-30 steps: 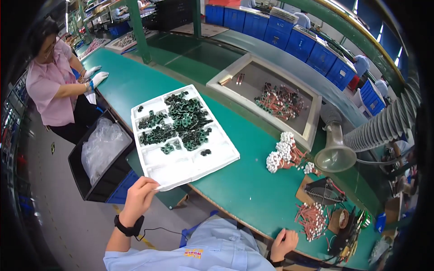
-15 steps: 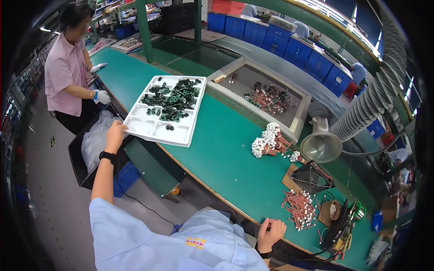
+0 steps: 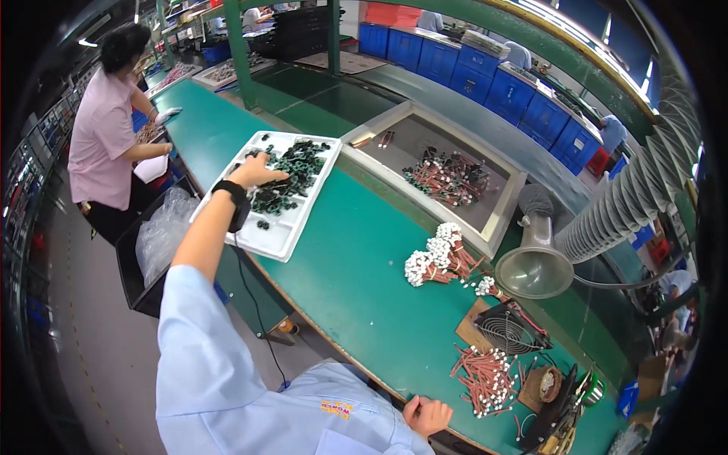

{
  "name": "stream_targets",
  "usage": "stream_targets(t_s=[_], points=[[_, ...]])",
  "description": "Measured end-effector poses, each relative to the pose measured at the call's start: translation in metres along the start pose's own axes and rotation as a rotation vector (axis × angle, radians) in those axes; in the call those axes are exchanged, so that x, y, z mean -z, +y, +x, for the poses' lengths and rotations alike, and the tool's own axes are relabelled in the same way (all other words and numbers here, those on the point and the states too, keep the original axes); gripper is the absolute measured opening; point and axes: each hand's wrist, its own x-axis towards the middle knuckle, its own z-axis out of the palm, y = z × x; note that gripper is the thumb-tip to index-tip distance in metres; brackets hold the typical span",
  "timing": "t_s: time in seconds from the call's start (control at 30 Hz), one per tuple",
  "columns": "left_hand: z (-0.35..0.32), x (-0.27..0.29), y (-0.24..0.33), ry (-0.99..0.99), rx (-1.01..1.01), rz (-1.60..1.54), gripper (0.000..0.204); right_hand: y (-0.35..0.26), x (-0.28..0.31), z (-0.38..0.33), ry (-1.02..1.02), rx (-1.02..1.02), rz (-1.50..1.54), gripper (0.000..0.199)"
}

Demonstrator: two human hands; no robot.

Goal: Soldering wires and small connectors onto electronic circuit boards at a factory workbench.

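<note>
My left hand (image 3: 258, 173) is over the white compartment tray (image 3: 274, 241), its fingers apart and touching a heap of small dark-green and black parts (image 3: 303, 158). The fingertips partly disappear among the parts, and nothing is visibly held. Near the table's front edge, my right hand (image 3: 428, 415) is loosely curled, with no object showing in it. Closest to that hand is a loose pile of short red-brown wires with white connectors (image 3: 487, 381). Tied bundles of similar wires (image 3: 440, 256) lie farther back.
A fan (image 3: 509, 331), a small round container (image 3: 547, 385) and tools crowd the right end. Behind them hangs a funnel-mouthed duct (image 3: 535, 271). A framed recess (image 3: 455, 168) holds more wired parts. At left, a co-worker (image 3: 110, 136) stands beside a black bin with clear plastic (image 3: 168, 231).
My left hand has left the tray's near-left corner and moved onto the parts heap. My right hand stays curled near the table edge. The co-worker has turned toward the far side.
</note>
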Motion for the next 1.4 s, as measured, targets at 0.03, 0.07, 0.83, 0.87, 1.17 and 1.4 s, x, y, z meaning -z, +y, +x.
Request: stream_targets(t_s=[0.03,0.07,0.83,0.87,1.17,1.4], points=[[0.014,-0.011,0.002,-0.044,0.115,0.078,0.097,0.002,-0.002,0.000,0.009,0.030,-0.009,0.009],[0.028,-0.024,0.004,-0.053,0.092,0.081,0.097,0.002,-0.002,0.000,0.012,0.012,-0.026,0.009],[0.021,-0.086,0.036,0.410,-0.018,0.117,0.071,0.006,0.016,0.001,-0.290,0.046,-0.024,0.007],[0.022,-0.086,0.035,0.414,-0.013,0.111,0.069,0.007,0.015,0.001,-0.290,0.052,-0.023,0.007],[0.021,-0.081,0.030,0.472,-0.038,0.057,0.055,0.019,0.001,-0.003,-0.044,0.232,-0.148,0.011],[0.020,-0.087,0.032,0.441,0.000,0.087,0.044,0.018,0.003,-0.005,-0.048,0.247,-0.132,0.013]])
